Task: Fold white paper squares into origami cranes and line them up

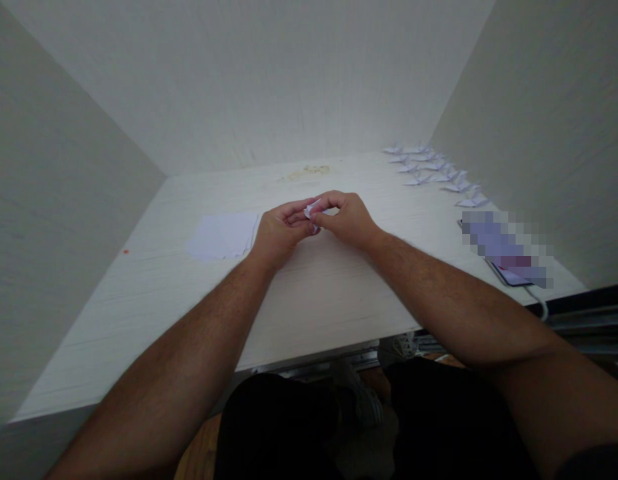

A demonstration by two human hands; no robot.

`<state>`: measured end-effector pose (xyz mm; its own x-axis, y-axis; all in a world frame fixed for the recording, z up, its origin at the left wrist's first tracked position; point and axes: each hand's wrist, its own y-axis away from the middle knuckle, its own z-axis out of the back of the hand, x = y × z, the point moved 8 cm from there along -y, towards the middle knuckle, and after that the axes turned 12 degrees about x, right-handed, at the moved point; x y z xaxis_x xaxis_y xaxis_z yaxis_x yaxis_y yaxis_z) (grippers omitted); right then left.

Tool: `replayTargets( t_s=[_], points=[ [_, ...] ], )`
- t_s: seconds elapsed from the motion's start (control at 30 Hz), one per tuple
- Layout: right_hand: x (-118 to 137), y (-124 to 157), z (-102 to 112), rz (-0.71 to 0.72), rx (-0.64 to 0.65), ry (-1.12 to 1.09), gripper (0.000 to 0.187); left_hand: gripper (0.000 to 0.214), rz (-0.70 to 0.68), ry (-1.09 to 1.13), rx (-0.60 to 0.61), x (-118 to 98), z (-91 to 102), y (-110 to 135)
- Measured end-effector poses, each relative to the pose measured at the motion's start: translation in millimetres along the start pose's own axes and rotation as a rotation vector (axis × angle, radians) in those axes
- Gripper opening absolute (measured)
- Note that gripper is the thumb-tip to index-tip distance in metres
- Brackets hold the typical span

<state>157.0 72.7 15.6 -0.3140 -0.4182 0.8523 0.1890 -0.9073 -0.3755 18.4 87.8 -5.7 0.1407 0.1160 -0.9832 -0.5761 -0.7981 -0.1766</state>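
Observation:
Above the middle of the white table (309, 293), both hands meet around a small piece of folded white paper (311, 209). My left hand (283, 230) is closed on its lower left side, thumb toward me. From the right, my right hand (346, 217) pinches the paper between thumb and forefinger. Most of the paper is hidden by my fingers, so its exact folded shape cannot be made out. A stack of white paper sheets (223, 235) lies on the table just left of my left hand.
Several folded white paper cranes (419, 179) stand in rows at the back right. Nearer on the right lies a phone-like device (511, 275), mostly blurred out, with a white cable (543, 307). Pale panels (309, 80) enclose the table at the back and sides.

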Motion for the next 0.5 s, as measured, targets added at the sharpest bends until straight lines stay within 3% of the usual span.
replayTargets(
  t_s=[0.2,0.5],
  points=[
    [-0.8,0.8,-1.7,-0.048,0.015,-0.060,0.008,0.056,-0.005,0.037,0.002,3.1,2.7,-0.5],
    [7.2,1.4,-1.3,-0.032,0.021,0.136,0.010,0.055,0.007,-0.021,-0.073,1.6,7.4,-0.8]
  ],
)
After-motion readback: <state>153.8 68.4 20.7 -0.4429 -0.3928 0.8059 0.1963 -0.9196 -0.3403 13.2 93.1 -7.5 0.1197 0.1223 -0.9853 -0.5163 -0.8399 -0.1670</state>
